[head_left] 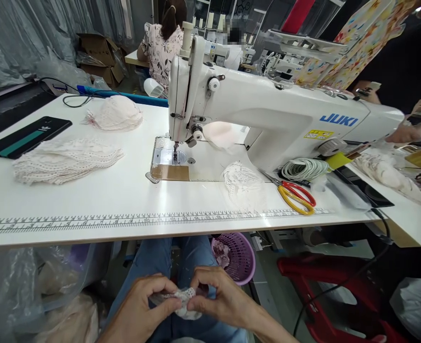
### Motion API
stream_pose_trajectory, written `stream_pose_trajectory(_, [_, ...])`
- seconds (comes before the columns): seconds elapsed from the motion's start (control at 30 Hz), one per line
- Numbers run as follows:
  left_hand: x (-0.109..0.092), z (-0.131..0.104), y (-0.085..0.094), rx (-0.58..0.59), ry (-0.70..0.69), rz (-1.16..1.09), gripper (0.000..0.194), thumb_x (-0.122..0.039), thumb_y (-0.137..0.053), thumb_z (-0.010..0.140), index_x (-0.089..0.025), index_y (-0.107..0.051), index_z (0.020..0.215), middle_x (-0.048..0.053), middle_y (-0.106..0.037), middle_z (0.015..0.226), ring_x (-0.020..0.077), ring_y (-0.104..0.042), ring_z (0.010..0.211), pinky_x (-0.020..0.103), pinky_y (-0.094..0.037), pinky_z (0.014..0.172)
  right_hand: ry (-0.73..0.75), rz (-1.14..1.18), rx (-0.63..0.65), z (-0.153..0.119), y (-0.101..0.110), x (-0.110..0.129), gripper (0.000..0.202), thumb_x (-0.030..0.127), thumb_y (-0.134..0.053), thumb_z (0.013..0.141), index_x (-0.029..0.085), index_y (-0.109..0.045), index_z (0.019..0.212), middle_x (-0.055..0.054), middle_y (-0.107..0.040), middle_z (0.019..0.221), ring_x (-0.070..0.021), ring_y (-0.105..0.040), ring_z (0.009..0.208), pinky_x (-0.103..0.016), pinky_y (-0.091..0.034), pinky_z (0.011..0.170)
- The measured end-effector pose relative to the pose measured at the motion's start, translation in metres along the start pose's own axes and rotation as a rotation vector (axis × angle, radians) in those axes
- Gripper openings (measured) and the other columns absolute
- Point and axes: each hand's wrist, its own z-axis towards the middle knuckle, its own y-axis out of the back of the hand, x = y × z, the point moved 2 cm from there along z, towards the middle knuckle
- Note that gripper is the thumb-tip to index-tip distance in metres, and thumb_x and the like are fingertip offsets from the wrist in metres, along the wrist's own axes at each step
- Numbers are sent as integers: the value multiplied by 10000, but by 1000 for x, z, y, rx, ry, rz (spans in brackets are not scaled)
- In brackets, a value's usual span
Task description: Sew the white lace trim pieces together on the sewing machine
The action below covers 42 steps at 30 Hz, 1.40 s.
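Above my lap, a small bunched piece of white lace fabric [185,301] is pinched between both hands. My left hand [144,305] grips its left side between thumb and forefinger. On the other side my right hand [215,295] is closed on it the same way. Beyond the table edge stands a white sewing machine [278,105], its needle and presser foot over the metal plate. One lace piece [244,183] lies right of the plate. To the left are a stack of lace pieces [67,159] and a domed pile of pale fabric pieces [115,113].
Red-and-yellow scissors [298,196] and a coil of pale cord [303,169] lie by the machine's base. A black phone [27,136] rests at left. Below are a purple basket [244,259] and a red stool [324,286]. Other people sit at the back and right.
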Motion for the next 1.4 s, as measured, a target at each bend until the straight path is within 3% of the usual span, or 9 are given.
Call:
stream_pose_trajectory(0.1, [-4, -1, 2, 18, -13, -17, 202, -326, -594, 785, -171, -696, 706, 25, -658, 701, 186, -590, 693, 224, -392, 652, -29, 14, 39, 4, -2, 0, 280, 428, -674, 762, 158, -649, 832, 27, -502, 677, -88, -430, 599, -190, -326, 555])
stream_pose_trajectory(0.33, [-4, -1, 3, 100, 71, -123, 228, -369, -599, 757, -159, -680, 796, 16, -632, 714, 179, -553, 695, 218, -397, 633, -73, 67, 41, 10, -8, -5, 227, 356, -661, 767, 131, -643, 737, 35, -469, 606, -75, -397, 547, -181, -304, 510])
stream_pose_trajectory(0.5, [-3, 1, 1, 41, 64, -116, 260, -391, -585, 751, -149, -680, 770, 15, -608, 685, 170, -523, 668, 222, -382, 616, -82, -10, 37, 11, -7, -4, 160, 278, -615, 785, 131, -629, 723, 41, -460, 594, -70, -394, 540, -175, -291, 495])
stream_pose_trajectory(0.8, [2, 1, 4, 115, 126, -149, 322, -435, -581, 722, -125, -666, 697, 26, -580, 637, 174, -501, 645, 235, -370, 606, -75, 17, 148, 10, -5, -4, 302, 433, -705, 723, 147, -658, 809, 27, -533, 663, -93, -478, 616, -179, -336, 541])
stream_pose_trajectory(1.07, [6, 2, 4, 143, 71, -128, 300, -434, -609, 754, -143, -679, 751, 18, -628, 677, 173, -541, 669, 224, -396, 630, -69, -42, 85, 11, -10, -6, 201, 323, -698, 749, 133, -633, 736, 50, -477, 601, -61, -422, 545, -158, -289, 482])
stream_pose_trajectory(1.17, [9, 2, 4, 80, 29, -3, 217, -383, -674, 730, -181, -691, 807, 2, -669, 729, 182, -584, 706, 222, -424, 667, -24, -118, 47, 8, -8, -3, 152, 266, -685, 766, 142, -609, 722, 49, -487, 628, -58, -433, 551, -160, -291, 494])
stream_pose_trajectory(1.27, [9, 0, 3, -130, -135, 202, 117, -328, -664, 773, -212, -663, 756, -23, -659, 683, 159, -601, 652, 215, -437, 614, 109, -258, -56, 3, -6, 2, 152, 257, -622, 827, 152, -563, 733, 39, -495, 662, -71, -451, 574, -180, -307, 526])
stream_pose_trajectory(1.4, [-1, -12, -2, -456, -752, 454, 106, -140, -537, 872, -180, -607, 804, -3, -651, 667, 120, -586, 565, 239, -429, 589, 446, -548, -233, -3, -6, 9, 150, 213, -447, 922, 163, -499, 790, 5, -531, 714, -103, -459, 621, -234, -324, 590])
